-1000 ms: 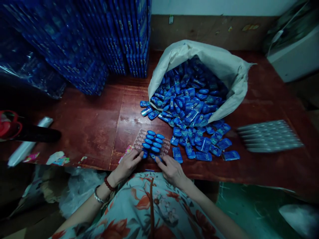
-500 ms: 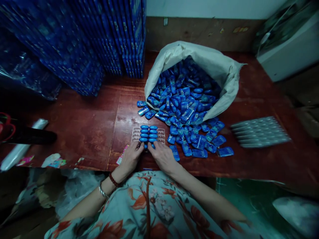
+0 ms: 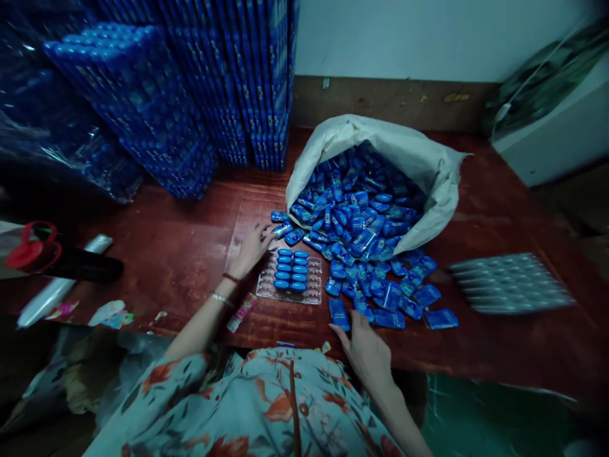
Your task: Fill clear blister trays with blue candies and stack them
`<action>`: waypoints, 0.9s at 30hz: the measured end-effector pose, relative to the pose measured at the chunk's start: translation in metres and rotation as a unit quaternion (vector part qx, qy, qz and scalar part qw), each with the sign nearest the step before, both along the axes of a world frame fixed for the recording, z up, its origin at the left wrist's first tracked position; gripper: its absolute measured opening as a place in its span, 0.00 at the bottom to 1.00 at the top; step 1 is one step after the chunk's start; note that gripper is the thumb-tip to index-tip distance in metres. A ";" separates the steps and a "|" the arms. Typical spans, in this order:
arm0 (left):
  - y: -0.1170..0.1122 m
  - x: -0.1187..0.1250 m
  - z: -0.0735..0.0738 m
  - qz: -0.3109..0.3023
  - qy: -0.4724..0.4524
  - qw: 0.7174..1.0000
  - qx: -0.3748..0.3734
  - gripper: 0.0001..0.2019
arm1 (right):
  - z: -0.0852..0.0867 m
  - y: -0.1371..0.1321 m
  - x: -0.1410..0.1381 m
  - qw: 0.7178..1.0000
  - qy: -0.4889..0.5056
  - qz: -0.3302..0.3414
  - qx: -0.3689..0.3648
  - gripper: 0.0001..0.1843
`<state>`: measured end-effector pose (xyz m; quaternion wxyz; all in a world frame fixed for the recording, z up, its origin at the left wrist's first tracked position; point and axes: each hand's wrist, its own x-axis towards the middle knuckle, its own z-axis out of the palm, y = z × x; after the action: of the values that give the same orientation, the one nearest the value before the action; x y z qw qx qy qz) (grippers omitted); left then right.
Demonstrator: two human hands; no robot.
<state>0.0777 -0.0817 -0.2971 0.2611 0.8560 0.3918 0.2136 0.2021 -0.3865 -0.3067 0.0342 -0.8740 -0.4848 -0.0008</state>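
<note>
A clear plastic tray (image 3: 311,290) lies on the red-brown table (image 3: 181,247), its middle pockets filled with two columns of blue packets (image 3: 292,270). My left hand (image 3: 254,246) reaches past the tray's far left corner, fingers spread, touching loose blue packets (image 3: 281,227) at the edge of the pile. My right hand (image 3: 365,352) rests at the table's near edge, fingers apart and holding nothing, just below a single blue packet (image 3: 339,313). A white sack (image 3: 404,149) lies open on its side, spilling many blue packets (image 3: 361,216) toward the tray.
Tall stacks of filled blue trays (image 3: 200,95) stand at the back left. A stack of clear trays with bare pockets (image 3: 511,284) lies at the right. A red-and-black tool (image 3: 42,257) and a silver tube (image 3: 57,289) sit at the left edge. A white box (image 3: 556,136) is at the right.
Both hands have left the tray's near edge. The left hand moved forward to the loose packets by the sack; the right hand drew back to the table's near edge.
</note>
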 end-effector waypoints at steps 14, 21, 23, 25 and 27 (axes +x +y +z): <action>0.008 -0.014 -0.011 -0.020 -0.060 0.992 -0.105 0.12 | 0.027 0.008 -0.001 0.890 0.403 -0.012 0.211 0.12; -0.061 -0.101 -0.004 0.259 -0.262 0.900 -0.232 0.19 | 0.002 0.051 -0.012 0.705 0.659 -0.112 0.237 0.24; -0.081 -0.110 0.002 0.288 -0.284 0.880 -0.251 0.20 | -0.004 0.052 -0.007 0.696 0.670 -0.122 0.227 0.26; -0.103 -0.107 0.007 0.273 -0.292 0.870 -0.287 0.20 | -0.006 0.047 -0.003 0.704 0.669 -0.125 0.204 0.27; -0.124 -0.097 0.009 0.226 -0.283 0.879 -0.311 0.19 | -0.006 0.039 0.000 0.725 0.656 -0.123 0.171 0.28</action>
<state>-0.0197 -0.2053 -0.2885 0.5586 0.5220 0.5299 0.3671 0.2024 -0.3474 -0.3123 0.4918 -0.6881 -0.2212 0.4855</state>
